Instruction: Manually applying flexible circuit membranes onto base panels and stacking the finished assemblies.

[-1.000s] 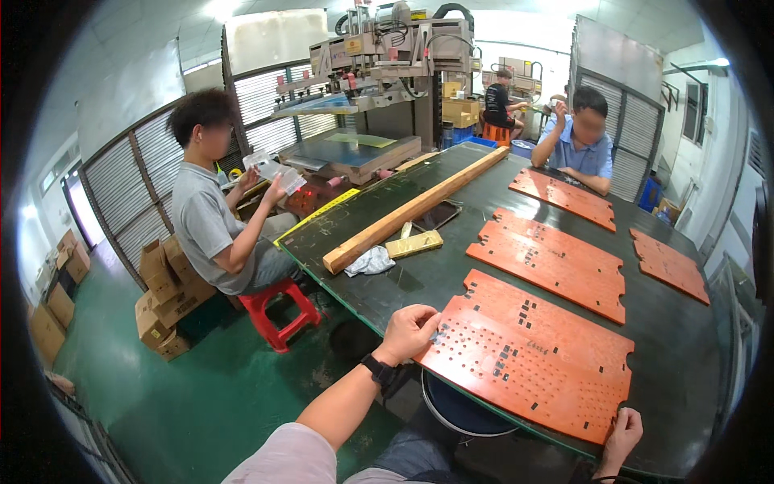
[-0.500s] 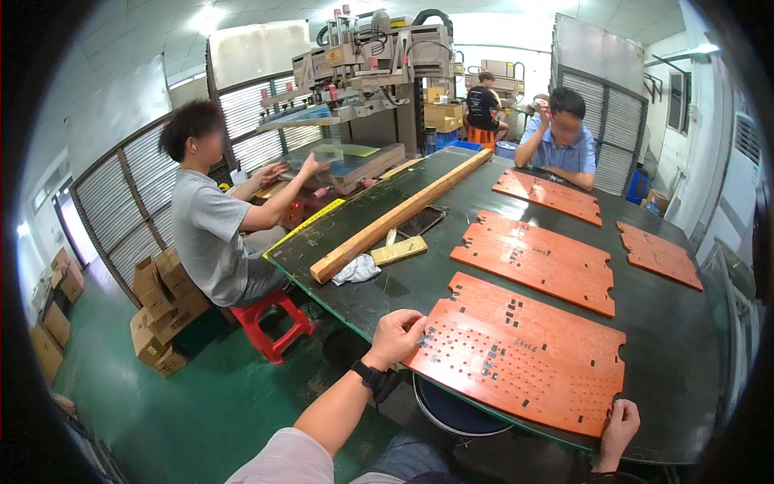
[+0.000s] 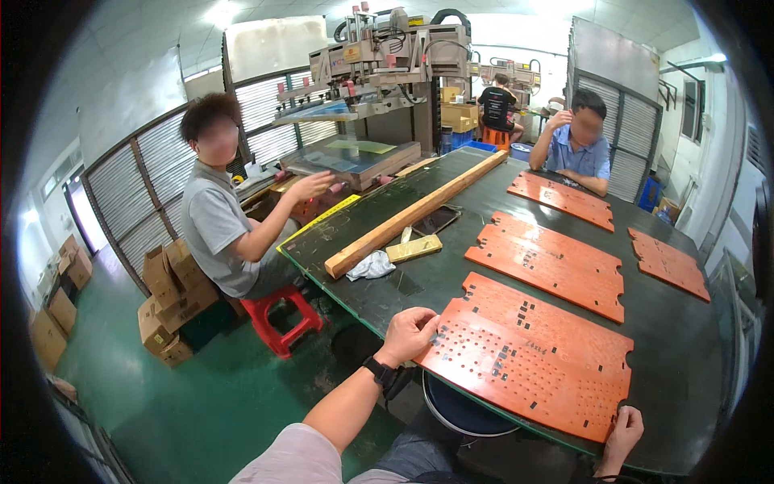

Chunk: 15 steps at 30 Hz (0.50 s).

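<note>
An orange board (image 3: 528,355) with many small holes, black rectangular patches and notched edges lies flat at the near edge of the dark green table (image 3: 435,294). My left hand (image 3: 409,335), with a black band on its wrist, pinches the board's left edge between thumb and curled fingers. At the near right corner, my right hand (image 3: 623,436) has its fingers bent around the edge; their undersides are hidden. Just beyond lies a second orange board (image 3: 548,266), with another orange board (image 3: 560,200) farther back and a smaller-looking orange board (image 3: 667,262) to the right.
A long wooden bar (image 3: 419,214) crosses the table, beside a yellowish block (image 3: 414,248) and crumpled white cloth (image 3: 371,266). A co-worker in grey (image 3: 222,218) sits left on a red stool (image 3: 282,319) by a printing machine (image 3: 387,64). Another in blue (image 3: 582,143) sits across.
The view has shifted slightly, while both my hands stay at the same board. The co-worker in grey has turned toward me, and the clear sheet is no longer seen in that person's hands.
</note>
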Each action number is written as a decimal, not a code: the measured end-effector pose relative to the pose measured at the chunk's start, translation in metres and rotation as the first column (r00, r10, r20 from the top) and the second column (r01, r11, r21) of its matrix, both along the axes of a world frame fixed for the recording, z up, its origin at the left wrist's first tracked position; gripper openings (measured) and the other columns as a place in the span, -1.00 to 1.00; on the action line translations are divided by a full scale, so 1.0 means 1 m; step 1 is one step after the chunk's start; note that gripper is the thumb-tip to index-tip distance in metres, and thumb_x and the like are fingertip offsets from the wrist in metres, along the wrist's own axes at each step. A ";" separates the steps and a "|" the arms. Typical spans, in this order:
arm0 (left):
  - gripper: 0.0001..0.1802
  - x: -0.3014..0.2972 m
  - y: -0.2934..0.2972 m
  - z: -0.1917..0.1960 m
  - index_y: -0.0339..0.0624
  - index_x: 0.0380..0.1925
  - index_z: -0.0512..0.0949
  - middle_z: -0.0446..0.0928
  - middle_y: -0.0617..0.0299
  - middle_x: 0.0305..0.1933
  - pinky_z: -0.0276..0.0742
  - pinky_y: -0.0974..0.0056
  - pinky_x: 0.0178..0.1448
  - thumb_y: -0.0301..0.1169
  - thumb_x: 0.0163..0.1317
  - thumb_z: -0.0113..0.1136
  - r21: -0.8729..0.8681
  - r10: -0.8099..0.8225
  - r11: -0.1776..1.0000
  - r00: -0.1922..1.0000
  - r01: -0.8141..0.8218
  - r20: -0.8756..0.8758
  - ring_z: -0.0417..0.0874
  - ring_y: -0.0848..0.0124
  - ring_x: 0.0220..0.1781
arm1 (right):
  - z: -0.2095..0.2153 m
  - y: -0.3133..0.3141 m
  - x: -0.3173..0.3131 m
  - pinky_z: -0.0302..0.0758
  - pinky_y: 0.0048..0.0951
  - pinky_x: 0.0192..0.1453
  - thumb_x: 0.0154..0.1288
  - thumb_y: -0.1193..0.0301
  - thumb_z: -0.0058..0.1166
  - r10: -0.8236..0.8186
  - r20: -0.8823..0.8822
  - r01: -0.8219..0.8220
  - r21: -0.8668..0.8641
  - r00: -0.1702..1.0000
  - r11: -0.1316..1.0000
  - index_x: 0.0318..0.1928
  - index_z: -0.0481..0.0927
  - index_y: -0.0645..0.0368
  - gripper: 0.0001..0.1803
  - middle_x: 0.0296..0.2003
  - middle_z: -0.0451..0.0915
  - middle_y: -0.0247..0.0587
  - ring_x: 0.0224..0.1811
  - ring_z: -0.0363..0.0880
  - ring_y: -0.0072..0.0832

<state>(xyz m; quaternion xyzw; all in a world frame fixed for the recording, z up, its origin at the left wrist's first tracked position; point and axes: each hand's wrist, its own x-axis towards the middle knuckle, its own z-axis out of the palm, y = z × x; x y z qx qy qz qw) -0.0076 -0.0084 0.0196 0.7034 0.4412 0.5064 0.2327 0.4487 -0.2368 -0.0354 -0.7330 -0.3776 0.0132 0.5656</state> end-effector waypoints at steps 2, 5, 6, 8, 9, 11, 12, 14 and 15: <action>-0.82 -0.001 -0.001 -0.001 -0.33 -0.34 0.63 0.62 0.17 -0.42 0.51 0.36 -0.33 -0.40 0.26 0.23 0.001 0.003 1.000 1.000 -0.003 0.005 0.60 0.48 -0.43 | 0.005 0.001 -0.003 0.21 -0.60 -0.44 0.45 0.40 -0.01 0.020 -0.025 -0.019 0.022 0.999 1.000 -0.36 0.47 0.26 -0.78 -0.51 0.35 -0.47 -0.50 0.22 -0.72; -0.82 -0.001 -0.002 0.002 -0.33 -0.35 0.63 0.62 0.16 -0.42 0.51 0.36 -0.33 -0.39 0.25 0.23 0.018 0.006 1.000 1.000 -0.006 -0.004 0.61 0.47 -0.43 | 0.010 0.000 -0.008 0.21 -0.59 -0.44 0.45 0.41 -0.01 0.040 -0.025 -0.038 0.048 0.999 0.998 -0.36 0.47 0.26 -0.78 -0.52 0.34 -0.47 -0.50 0.20 -0.72; -0.82 -0.001 -0.001 0.002 -0.33 -0.35 0.63 0.62 0.16 -0.42 0.51 0.36 -0.33 -0.39 0.25 0.23 0.017 0.009 1.000 1.000 -0.009 -0.002 0.61 0.47 -0.43 | 0.011 0.000 -0.009 0.20 -0.59 -0.44 0.45 0.41 -0.02 0.040 0.003 -0.040 0.054 0.999 0.998 -0.36 0.47 0.26 -0.78 -0.52 0.34 -0.47 -0.51 0.19 -0.72; -0.82 0.000 0.000 0.000 -0.33 -0.35 0.63 0.61 0.16 -0.42 0.50 0.36 -0.34 -0.40 0.25 0.23 0.012 0.001 1.000 1.000 -0.001 0.005 0.60 0.47 -0.44 | 0.012 0.000 -0.009 0.20 -0.59 -0.44 0.46 0.41 -0.02 0.040 -0.023 -0.038 0.056 0.999 0.998 -0.36 0.47 0.26 -0.78 -0.52 0.33 -0.47 -0.51 0.19 -0.72; -0.82 0.000 0.000 0.000 -0.33 -0.35 0.63 0.61 0.16 -0.42 0.50 0.36 -0.34 -0.40 0.25 0.23 0.010 0.005 1.000 1.000 -0.005 0.007 0.60 0.47 -0.44 | 0.012 0.000 -0.009 0.20 -0.59 -0.43 0.46 0.41 -0.02 0.039 -0.050 -0.036 0.060 0.998 0.998 -0.37 0.46 0.26 -0.78 -0.52 0.32 -0.47 -0.51 0.18 -0.72; -0.80 0.000 0.001 0.000 -0.28 -0.37 0.65 0.63 0.10 -0.41 0.52 0.31 -0.32 -0.34 0.21 0.24 -0.001 0.018 1.000 1.000 -0.018 0.008 0.63 0.36 -0.45 | 0.013 0.000 -0.007 0.20 -0.60 -0.43 0.46 0.41 -0.02 0.044 -0.074 -0.041 0.037 0.996 0.998 -0.37 0.46 0.26 -0.77 -0.53 0.32 -0.48 -0.51 0.18 -0.72; -0.80 0.000 0.000 0.001 -0.28 -0.37 0.65 0.63 0.10 -0.41 0.52 0.31 -0.32 -0.34 0.21 0.24 -0.003 0.019 1.000 1.000 -0.019 0.009 0.63 0.36 -0.45 | 0.013 -0.001 -0.006 0.19 -0.61 -0.43 0.46 0.41 -0.02 0.042 -0.099 -0.040 0.015 0.994 0.999 -0.37 0.46 0.25 -0.77 -0.53 0.32 -0.48 -0.51 0.17 -0.73; -0.80 0.000 -0.001 0.002 -0.28 -0.37 0.65 0.63 0.10 -0.41 0.52 0.30 -0.33 -0.34 0.20 0.24 -0.003 0.022 1.000 1.000 -0.022 0.002 0.63 0.35 -0.45 | 0.012 -0.001 -0.005 0.19 -0.61 -0.42 0.47 0.41 -0.02 0.049 -0.104 -0.047 0.020 0.993 0.999 -0.37 0.46 0.25 -0.77 -0.53 0.32 -0.49 -0.51 0.18 -0.73; -0.80 -0.001 -0.001 0.002 -0.28 -0.37 0.65 0.63 0.10 -0.41 0.52 0.30 -0.33 -0.34 0.20 0.24 -0.003 0.022 1.000 1.000 -0.022 0.003 0.63 0.35 -0.45 | 0.012 -0.002 -0.005 0.18 -0.62 -0.42 0.47 0.41 -0.03 0.055 -0.111 -0.053 0.027 0.992 0.998 -0.37 0.47 0.25 -0.77 -0.52 0.32 -0.49 -0.51 0.18 -0.73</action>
